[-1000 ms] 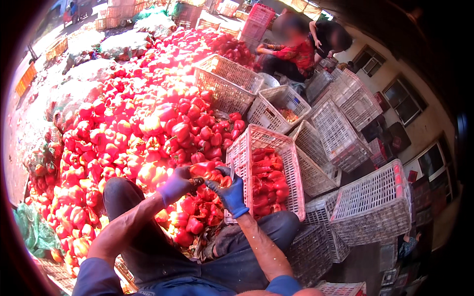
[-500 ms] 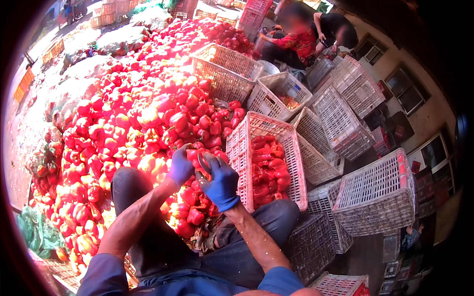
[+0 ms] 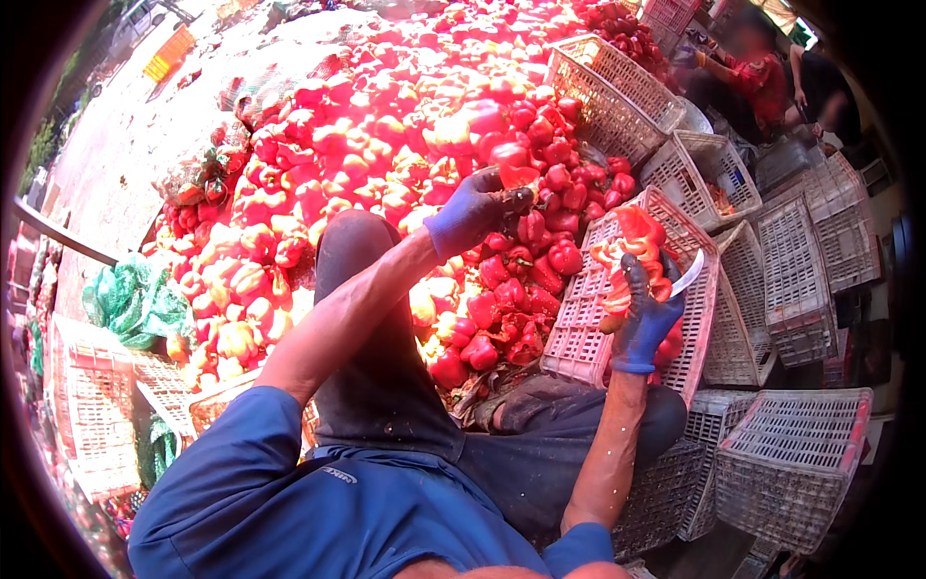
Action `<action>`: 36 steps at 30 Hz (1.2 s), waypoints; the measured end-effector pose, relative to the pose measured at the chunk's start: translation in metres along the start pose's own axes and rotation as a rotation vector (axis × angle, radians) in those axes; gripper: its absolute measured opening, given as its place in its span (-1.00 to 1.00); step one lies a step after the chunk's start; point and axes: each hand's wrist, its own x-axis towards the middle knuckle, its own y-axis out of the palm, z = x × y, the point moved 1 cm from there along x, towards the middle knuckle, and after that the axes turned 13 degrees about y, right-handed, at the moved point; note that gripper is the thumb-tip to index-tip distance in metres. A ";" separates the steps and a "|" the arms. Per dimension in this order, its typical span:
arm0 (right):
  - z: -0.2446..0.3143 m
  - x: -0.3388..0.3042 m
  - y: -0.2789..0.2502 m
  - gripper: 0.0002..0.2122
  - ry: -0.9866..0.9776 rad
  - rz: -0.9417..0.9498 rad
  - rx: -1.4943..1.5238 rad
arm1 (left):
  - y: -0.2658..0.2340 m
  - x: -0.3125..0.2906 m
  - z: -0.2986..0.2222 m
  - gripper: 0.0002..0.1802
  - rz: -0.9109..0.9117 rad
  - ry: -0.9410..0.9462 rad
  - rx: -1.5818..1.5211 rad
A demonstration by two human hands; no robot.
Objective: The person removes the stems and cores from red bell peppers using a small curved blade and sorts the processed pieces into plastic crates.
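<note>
My left hand (image 3: 473,214), in a blue glove with dark fingertips, is over the pile with its fingers closed on a red bell pepper (image 3: 519,177); how much of that pepper is whole I cannot tell. My right hand (image 3: 644,323), also gloved in blue, grips a knife whose curved pale blade (image 3: 689,274) sticks out to the right. The same hand holds a cut-open red pepper (image 3: 629,253), its pale inside showing. Beneath it stands a pinkish plastic crate (image 3: 581,340) with red pepper pieces inside, partly hidden by my hand.
A large heap of red peppers (image 3: 386,145) spreads ahead and to the left. Slatted crates (image 3: 796,454) stack along the right, and another crate (image 3: 101,410) is at the left beside green netting (image 3: 140,299). Two people sit or bend at the far right.
My hands have come apart: the left reaches over the heap, while the right has moved over the crate with the knife and opened pepper. The view has swung left.
</note>
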 end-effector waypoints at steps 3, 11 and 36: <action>0.002 0.002 0.009 -0.67 0.026 0.044 0.134 | 0.001 -0.004 0.001 -0.70 0.057 -0.002 0.011; 0.035 -0.012 0.058 -0.63 0.024 0.325 0.059 | -0.005 -0.001 0.011 -0.80 -0.234 0.152 -0.047; 0.073 0.041 -0.052 -0.53 -0.581 -0.255 -0.968 | -0.009 -0.042 -0.036 -0.61 -0.270 0.241 0.171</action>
